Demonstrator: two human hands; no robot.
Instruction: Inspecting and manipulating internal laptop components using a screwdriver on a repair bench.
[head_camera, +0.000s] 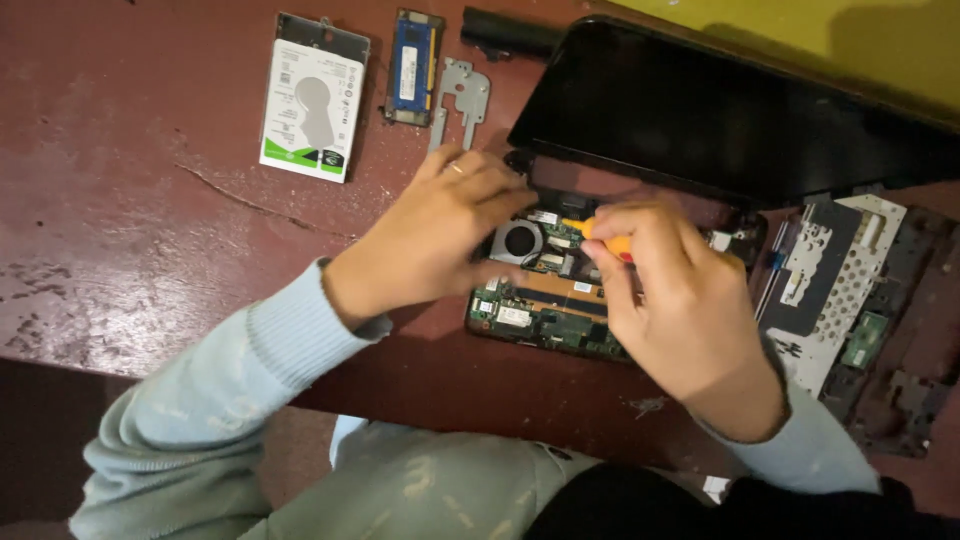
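Fingers of the right hand (680, 300) clench an orange screwdriver (608, 240) over the green circuit board (545, 310). At its nine o'clock, the left hand (440, 235) presses curled fingertips beside the round fan (520, 240), grasping nothing visible. At eleven o'clock lies a hard drive (312, 98).

A hard drive (313, 108), memory stick (414, 66) and metal bracket (459, 98) lie on the dark red table (120, 200).

Dim, warm indoor light; soft glare on the worn red table (120, 260) toward its left edge. Shadows lie soft and short beneath both hands. Focus is slightly soft throughout, fine detail smeared; the black laptop lid (740, 110) reads almost featureless
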